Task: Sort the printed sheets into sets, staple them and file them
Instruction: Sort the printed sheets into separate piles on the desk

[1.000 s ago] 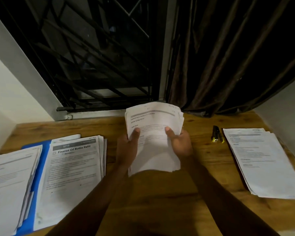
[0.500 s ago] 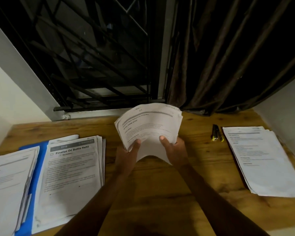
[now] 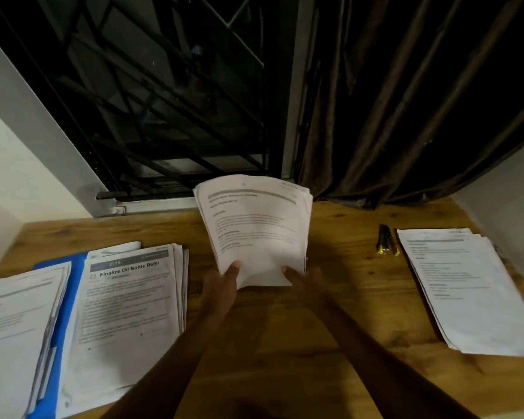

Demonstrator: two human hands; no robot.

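Printed white paper sheets (image 3: 254, 228), light and floppy, are bowing while we are gripping their near edge in our left hand (image 3: 221, 285) and right hand (image 3: 303, 282), above the brown wooden table (image 3: 285, 352); we are judging both lower corners the safest hold.

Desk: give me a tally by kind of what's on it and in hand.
Paper stacks: 4 (held stack, titled stack, far-left stack, right stack)
Blue folder: 1
Black-and-yellow tool: 1
Total: 6
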